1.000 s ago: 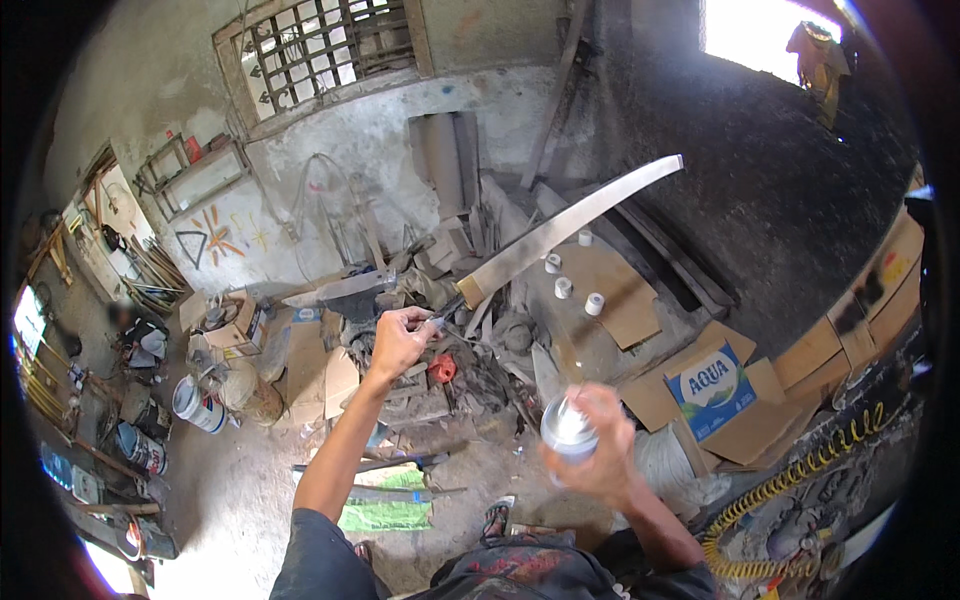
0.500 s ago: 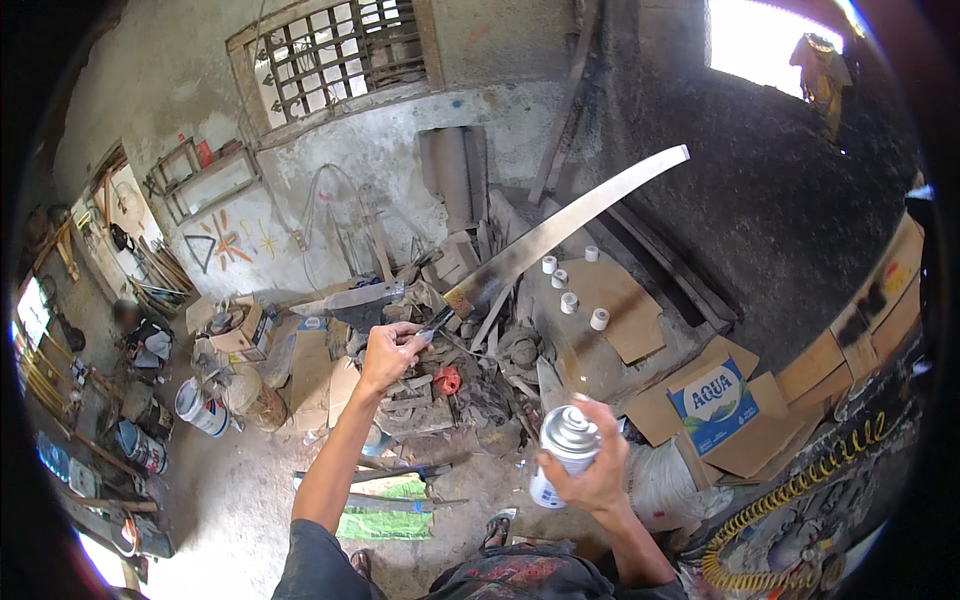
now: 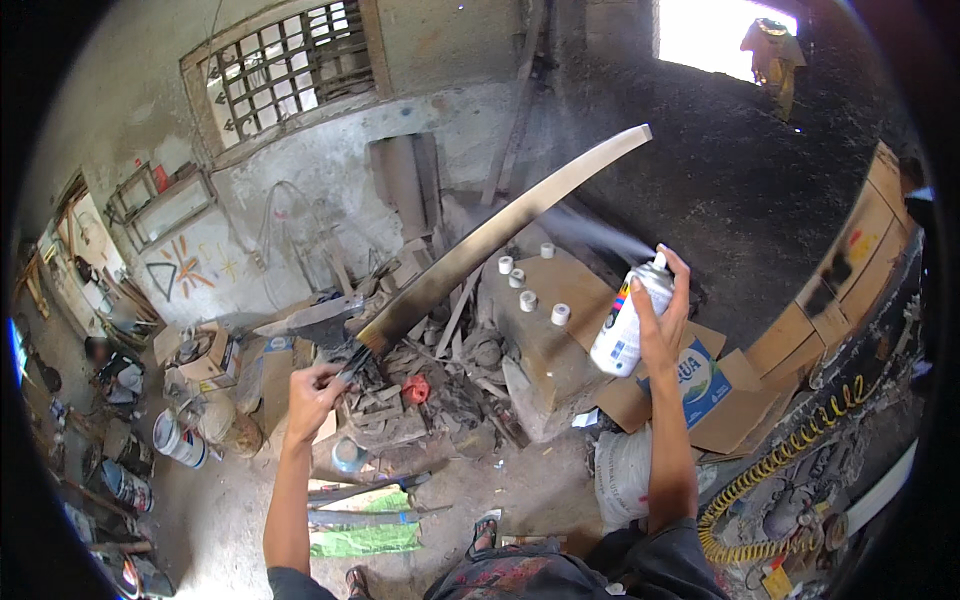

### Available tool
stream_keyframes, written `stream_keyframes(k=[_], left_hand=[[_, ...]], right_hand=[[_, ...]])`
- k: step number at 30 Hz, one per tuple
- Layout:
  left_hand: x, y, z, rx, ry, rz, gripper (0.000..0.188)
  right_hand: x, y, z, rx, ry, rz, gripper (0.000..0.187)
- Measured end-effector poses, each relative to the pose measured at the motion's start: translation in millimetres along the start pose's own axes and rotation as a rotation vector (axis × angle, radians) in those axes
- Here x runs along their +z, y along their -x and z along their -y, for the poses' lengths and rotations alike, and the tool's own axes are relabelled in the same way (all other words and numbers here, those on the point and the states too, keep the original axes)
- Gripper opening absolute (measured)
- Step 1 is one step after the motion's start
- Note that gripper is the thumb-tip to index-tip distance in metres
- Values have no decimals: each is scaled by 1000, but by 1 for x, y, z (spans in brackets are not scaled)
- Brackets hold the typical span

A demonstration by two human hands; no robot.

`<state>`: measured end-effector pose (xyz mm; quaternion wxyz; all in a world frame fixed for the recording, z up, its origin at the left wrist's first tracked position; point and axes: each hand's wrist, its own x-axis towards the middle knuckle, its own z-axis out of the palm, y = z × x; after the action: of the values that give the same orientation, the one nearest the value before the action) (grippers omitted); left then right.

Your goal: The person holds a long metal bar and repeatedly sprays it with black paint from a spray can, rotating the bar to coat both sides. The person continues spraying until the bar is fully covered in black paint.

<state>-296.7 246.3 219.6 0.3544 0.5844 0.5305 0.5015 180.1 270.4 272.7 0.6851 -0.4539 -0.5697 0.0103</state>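
My left hand [image 3: 315, 395] grips the narrow dark handle end of a long curved blade [image 3: 505, 222], perhaps a sword. The blade slants up to the far right, dark near the handle and pale toward its tip. In my right hand [image 3: 664, 330] is a white spray can [image 3: 632, 318], held upright with a finger on its nozzle. Pale mist [image 3: 600, 232] streams leftward from the nozzle onto the middle of the blade. The can stays apart from the blade.
Several small white rolls [image 3: 529, 300] stand on a cardboard-topped slab [image 3: 560, 350]. Scrap pieces [image 3: 400, 385] lie beneath the blade. Flattened boxes [image 3: 735, 400] and a coiled yellow hose [image 3: 725, 530] are at right. More blades [image 3: 365, 517] lie on green sheeting. A person [image 3: 120, 375] sits far left.
My right hand has lifted the can up and to the right, and spray now leaves its nozzle. Dark coating reaches farther along the blade. The whole view has shifted.
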Motion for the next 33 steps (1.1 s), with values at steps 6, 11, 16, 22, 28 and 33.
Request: stream_keyframes(k=[6, 11, 16, 22, 28, 33], left_hand=[[-39, 30, 10, -3, -84, -13, 11], [-76, 54, 27, -51, 8, -81, 13], [-112, 72, 46, -44, -10, -135, 11], [-110, 70, 49, -15, -20, -118, 15], [-47, 35, 38, 97, -223, -75, 15], [31, -1, 24, 40, -15, -114, 20]], right_hand=[[-36, -64, -5, 68, 15, -76, 55], [-75, -106, -31, 42, 24, -148, 54], [-107, -161, -60, 86, 118, -293, 60], [-91, -172, -37, 26, 357, -243, 57], [-30, -60, 9, -242, 332, 43, 57], [18, 37, 45, -503, 290, 256, 71]])
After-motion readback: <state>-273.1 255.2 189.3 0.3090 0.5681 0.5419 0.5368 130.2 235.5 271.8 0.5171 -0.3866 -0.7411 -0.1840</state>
